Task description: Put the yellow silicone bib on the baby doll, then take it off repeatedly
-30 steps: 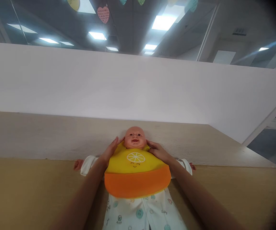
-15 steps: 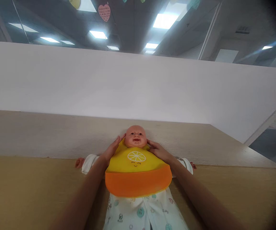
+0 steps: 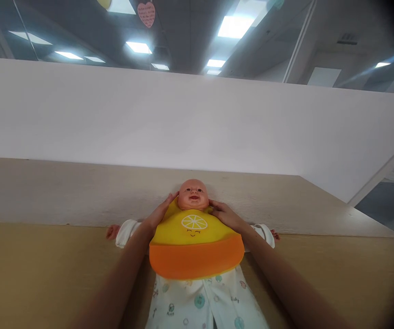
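Touching upper edges of the yellow-orange bib (image 3: 197,249) with left hand (image 3: 159,214) and right hand (image 3: 228,217), clamped or not impossible to tell, over a doll (image 3: 193,194) lying between wide stretches of table (image 3: 46,260) left and right.

The view is taken from the person's head, facing forward and down; the bald, white-clothed doll (image 3: 193,185) is framed low and near, the plain white wall (image 3: 197,121) beyond, rectangular ceiling lights (image 3: 235,27) uppermost.

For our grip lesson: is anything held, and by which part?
Left hand and right hand touch the rounded yellow and orange bib at its upper sides; gripping is unclear.
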### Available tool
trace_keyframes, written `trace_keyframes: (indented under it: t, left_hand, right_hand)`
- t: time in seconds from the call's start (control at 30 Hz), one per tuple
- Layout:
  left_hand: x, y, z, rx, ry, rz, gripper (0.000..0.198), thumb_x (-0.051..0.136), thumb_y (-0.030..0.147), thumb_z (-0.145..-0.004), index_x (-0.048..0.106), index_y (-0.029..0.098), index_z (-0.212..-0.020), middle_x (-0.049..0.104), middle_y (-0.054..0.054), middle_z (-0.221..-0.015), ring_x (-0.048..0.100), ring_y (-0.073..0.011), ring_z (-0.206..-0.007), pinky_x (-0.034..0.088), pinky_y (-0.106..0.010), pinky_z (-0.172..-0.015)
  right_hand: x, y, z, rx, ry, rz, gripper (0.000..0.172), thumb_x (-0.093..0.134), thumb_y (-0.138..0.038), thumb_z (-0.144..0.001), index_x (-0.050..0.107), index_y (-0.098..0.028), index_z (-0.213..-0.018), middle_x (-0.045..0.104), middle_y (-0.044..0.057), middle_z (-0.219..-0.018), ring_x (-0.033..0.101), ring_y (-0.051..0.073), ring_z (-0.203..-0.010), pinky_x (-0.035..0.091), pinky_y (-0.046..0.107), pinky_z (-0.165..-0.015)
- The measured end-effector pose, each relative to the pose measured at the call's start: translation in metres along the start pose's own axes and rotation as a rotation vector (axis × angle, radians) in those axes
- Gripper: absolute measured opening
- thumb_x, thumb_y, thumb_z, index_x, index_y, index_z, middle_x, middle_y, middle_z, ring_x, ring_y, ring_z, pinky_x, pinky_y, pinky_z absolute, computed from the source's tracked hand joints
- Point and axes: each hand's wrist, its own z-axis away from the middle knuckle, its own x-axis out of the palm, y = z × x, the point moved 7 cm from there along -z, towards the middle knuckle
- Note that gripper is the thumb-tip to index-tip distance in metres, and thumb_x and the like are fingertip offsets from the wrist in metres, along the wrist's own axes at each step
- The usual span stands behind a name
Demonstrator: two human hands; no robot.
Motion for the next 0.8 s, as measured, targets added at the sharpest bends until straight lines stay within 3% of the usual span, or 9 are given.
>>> trace_keyframes:
  t: [0.23,0.47,0.8]
  left_hand:
    - [-0.006,-0.008,-0.004,-0.067,0.036,0.005,0.062,0.058,0.059,-0.076,0.057,0.025,-0.127,0.062,-0.007,-0.126,0.051,-0.0316,-0.121,0.036,-0.042,-0.104]
    - [-0.021,-0.011,-0.012,-0.002,0.103,-0.042,0.054,0.064,0.054,-0.071,0.068,0.018,-0.111,0.068,-0.009,-0.115,0.047,-0.0344,-0.124,0.035,-0.042,-0.104]
    - [-0.014,-0.006,-0.008,0.005,0.093,-0.069,0.054,0.064,0.056,-0.071,0.068,0.019,-0.111,0.068,-0.007,-0.115,0.048,-0.0338,-0.123,0.035,-0.042,-0.104]
  right_hand:
    - [-0.004,0.002,-0.001,-0.016,0.055,0.026,0.042,0.051,-0.022,-0.073,0.065,-0.018,-0.113,0.065,0.002,-0.109,0.059,0.018,-0.092,0.046,0.026,-0.076]
    - [-0.006,-0.001,0.002,0.042,0.16,0.0,0.027,0.057,-0.026,-0.068,0.071,-0.015,-0.089,0.068,0.003,-0.091,0.058,0.015,-0.082,0.043,0.025,-0.074]
    - [-0.02,0.019,-0.001,0.096,0.284,-0.125,0.022,0.063,-0.027,-0.06,0.066,-0.014,-0.077,0.065,0.003,-0.079,0.056,0.011,-0.07,0.04,0.022,-0.064]
